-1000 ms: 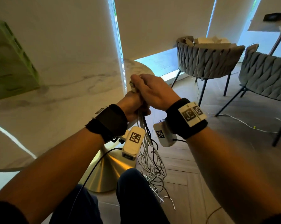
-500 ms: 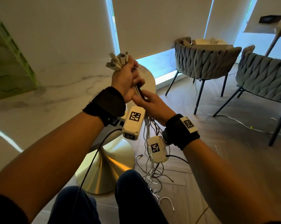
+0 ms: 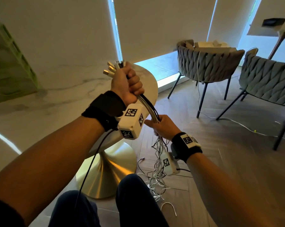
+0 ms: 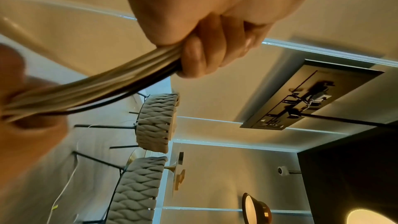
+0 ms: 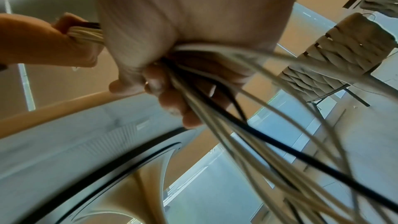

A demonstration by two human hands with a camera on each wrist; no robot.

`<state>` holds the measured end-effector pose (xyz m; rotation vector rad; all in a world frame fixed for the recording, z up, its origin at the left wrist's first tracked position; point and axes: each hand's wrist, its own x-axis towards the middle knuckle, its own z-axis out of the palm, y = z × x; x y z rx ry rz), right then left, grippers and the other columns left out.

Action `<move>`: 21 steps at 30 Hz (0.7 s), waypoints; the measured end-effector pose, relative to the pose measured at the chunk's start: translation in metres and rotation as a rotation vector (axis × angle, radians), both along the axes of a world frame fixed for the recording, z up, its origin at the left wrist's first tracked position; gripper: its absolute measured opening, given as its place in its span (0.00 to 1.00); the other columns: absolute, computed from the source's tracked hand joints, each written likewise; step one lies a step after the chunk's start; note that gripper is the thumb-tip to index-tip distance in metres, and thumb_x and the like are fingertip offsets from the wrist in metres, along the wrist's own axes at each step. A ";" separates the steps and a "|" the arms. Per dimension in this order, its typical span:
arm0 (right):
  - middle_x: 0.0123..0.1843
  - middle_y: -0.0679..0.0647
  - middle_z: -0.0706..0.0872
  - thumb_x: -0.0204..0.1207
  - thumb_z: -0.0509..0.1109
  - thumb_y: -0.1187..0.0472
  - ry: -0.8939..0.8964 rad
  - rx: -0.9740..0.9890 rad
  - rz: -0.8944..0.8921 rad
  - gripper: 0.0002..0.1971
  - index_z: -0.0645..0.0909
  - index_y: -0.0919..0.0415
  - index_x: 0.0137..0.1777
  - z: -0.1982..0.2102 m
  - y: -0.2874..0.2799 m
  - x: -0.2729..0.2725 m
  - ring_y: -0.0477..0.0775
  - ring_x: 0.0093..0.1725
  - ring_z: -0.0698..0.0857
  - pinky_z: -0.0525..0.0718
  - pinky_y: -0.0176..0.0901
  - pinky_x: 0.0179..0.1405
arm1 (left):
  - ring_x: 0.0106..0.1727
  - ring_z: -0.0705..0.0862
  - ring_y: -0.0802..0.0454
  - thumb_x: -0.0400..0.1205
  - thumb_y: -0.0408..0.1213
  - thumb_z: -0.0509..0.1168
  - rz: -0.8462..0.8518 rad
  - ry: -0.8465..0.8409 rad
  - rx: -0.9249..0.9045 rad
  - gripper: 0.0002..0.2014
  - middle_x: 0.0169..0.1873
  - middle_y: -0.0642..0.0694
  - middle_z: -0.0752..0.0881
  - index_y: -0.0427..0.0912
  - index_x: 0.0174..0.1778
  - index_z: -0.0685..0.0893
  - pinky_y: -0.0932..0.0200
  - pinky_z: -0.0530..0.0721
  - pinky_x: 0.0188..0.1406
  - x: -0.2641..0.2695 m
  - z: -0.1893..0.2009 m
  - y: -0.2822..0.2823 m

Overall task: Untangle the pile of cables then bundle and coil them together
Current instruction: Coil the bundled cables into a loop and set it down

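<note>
A bundle of white and black cables (image 3: 149, 106) runs between my two hands. My left hand (image 3: 127, 82) is raised in a fist round the top of the bundle, with several plug ends (image 3: 112, 68) sticking out above it. Lower and to the right, my right hand (image 3: 161, 126) grips the same cables (image 5: 215, 108), fingers curled round them. Below it the loose ends (image 3: 158, 174) hang in a tangle down to the floor. In the left wrist view the fist (image 4: 206, 47) clamps the cables (image 4: 112, 84), which are taut.
A round marble table (image 3: 69, 86) on a gold cone base (image 3: 109, 174) stands at left. Two grey woven chairs (image 3: 207, 66) stand on the wood floor at right, one with boxes on its seat. A white cable (image 3: 246, 128) trails across the floor under them.
My left hand has lifted the plug ends up above the table. My right hand has slid down the bundle, away from the left, so a straight length shows between them.
</note>
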<state>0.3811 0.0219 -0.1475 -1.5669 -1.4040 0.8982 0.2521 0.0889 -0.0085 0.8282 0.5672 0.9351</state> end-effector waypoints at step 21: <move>0.25 0.54 0.68 0.84 0.56 0.42 -0.224 0.076 -0.121 0.27 0.71 0.57 0.26 0.035 -0.011 0.013 0.48 0.25 0.65 0.65 0.38 0.28 | 0.18 0.67 0.58 0.81 0.43 0.67 0.629 0.426 0.458 0.14 0.21 0.53 0.72 0.47 0.29 0.75 0.65 0.65 0.17 -0.035 0.002 0.045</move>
